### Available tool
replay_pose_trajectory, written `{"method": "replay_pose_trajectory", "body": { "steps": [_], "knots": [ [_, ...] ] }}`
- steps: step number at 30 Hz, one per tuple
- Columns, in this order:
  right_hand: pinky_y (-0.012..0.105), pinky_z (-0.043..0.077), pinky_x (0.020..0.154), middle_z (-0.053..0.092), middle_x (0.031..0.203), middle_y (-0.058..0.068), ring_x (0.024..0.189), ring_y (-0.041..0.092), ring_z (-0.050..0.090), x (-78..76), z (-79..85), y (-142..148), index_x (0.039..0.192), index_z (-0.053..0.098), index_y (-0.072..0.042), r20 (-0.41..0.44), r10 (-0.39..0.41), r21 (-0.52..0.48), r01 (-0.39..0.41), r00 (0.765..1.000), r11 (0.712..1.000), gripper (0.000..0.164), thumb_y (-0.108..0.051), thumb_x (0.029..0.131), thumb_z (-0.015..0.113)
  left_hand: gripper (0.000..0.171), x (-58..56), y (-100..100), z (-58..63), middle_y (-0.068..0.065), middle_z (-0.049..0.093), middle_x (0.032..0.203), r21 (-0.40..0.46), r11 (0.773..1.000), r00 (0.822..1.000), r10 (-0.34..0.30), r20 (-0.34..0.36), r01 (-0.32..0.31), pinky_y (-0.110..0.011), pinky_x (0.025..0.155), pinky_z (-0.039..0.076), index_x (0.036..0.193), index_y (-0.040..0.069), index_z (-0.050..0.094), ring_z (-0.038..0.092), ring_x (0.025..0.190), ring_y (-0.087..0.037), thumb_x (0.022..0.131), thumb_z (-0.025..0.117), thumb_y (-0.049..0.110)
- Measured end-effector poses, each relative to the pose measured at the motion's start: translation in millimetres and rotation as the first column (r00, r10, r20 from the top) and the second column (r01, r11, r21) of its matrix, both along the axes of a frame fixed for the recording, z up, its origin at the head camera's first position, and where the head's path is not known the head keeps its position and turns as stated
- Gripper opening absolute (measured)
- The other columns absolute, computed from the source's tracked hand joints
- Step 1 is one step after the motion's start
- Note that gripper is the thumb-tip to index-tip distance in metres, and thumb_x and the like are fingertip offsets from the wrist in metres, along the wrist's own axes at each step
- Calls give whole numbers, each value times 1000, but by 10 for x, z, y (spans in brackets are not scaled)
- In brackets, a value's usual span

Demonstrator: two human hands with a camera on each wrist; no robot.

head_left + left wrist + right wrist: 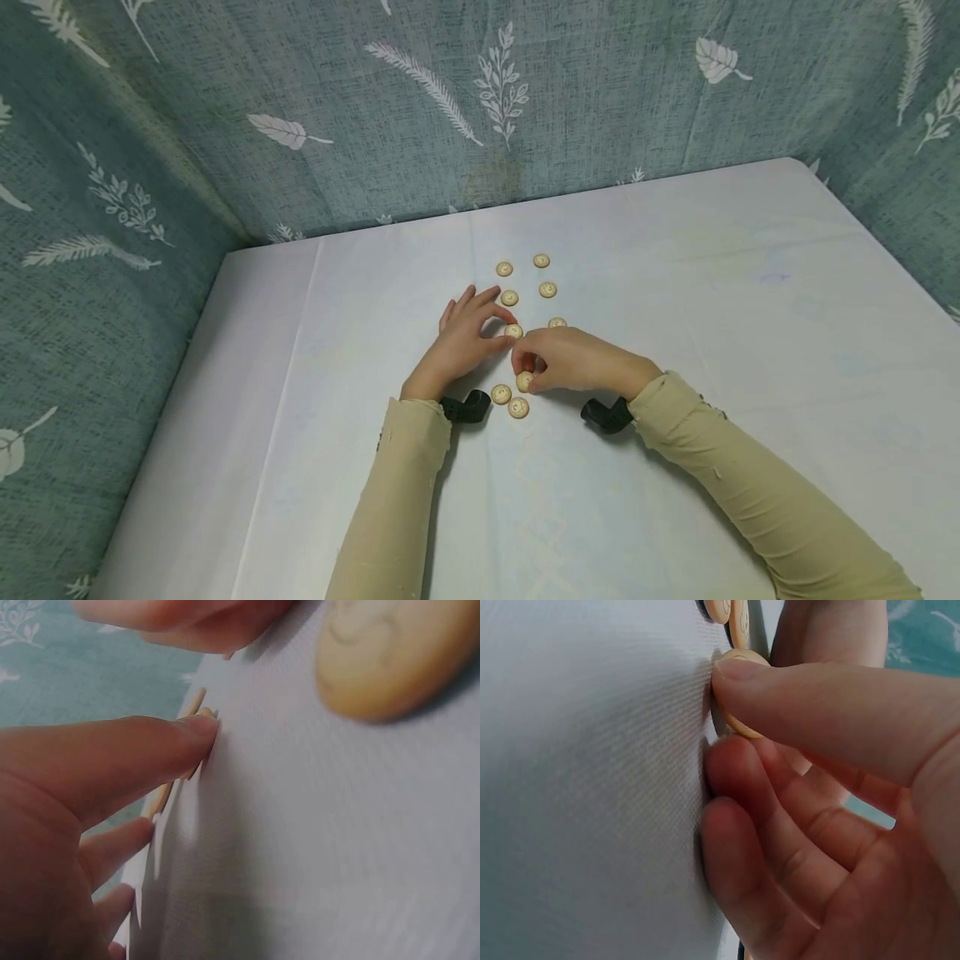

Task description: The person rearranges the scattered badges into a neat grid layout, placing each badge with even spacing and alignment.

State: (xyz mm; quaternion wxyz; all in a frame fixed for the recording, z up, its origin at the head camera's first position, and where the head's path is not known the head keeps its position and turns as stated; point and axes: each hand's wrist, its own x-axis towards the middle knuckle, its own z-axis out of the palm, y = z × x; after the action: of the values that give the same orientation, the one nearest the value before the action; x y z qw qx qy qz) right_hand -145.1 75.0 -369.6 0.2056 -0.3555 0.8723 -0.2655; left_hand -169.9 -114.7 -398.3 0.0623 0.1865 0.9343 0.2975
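In the head view my left hand (pixel 467 337) pinches a round tan disc (pixel 513 331) between thumb and index finger, its other fingers spread. The left wrist view shows the thumb (pixel 150 754) at that disc's edge, close over the white cloth. Just nearer to me, my right hand (pixel 577 360) grips another tan disc (pixel 525 382). In the right wrist view the thumb lies across this disc (pixel 744 727), and the fingers curl beside it against the cloth. One large disc (pixel 390 667) near the left wrist camera carries an engraved curved mark.
Two discs lie nearer to me, one by the left wrist (pixel 501 394) and one just right of it (pixel 518 407). Several more, such as this disc (pixel 547 289), lie beyond the hands in two rough columns. The white-covered table (pixel 337 333) meets a green leaf-patterned curtain (pixel 337 83).
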Motion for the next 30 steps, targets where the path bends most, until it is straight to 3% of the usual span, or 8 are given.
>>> {"method": "replay_pose_trajectory", "body": {
  "steps": [9,21,30],
  "knots": [
    [25,42,65,55,72,-12,68,4,51,-6,11,8,85,57,-20,19,16,-19,-16,1000,1000,13,-16,78,67,18,-2,-5,12,-1,30,143,-1,1000,1000,-2,-10,2,-47,104,-3,95,25,60,7,135,-26,79,67,28],
    [29,37,75,58,74,-15,71,3,52,-23,9,35,89,61,-21,-47,31,-52,-34,998,998,8,-20,82,65,17,-1,-1,9,-2,30,142,0,1000,1000,2,-8,-2,-48,104,-2,95,25,60,8,135,-26,79,67,28],
    [27,44,70,61,82,-13,75,5,55,-102,83,136,97,65,-21,19,-53,-135,55,998,989,15,-24,83,63,19,6,5,7,-1,30,142,-3,1000,1000,7,-4,-7,-48,104,-2,96,25,60,8,135,-25,79,67,29]
  ]
}}
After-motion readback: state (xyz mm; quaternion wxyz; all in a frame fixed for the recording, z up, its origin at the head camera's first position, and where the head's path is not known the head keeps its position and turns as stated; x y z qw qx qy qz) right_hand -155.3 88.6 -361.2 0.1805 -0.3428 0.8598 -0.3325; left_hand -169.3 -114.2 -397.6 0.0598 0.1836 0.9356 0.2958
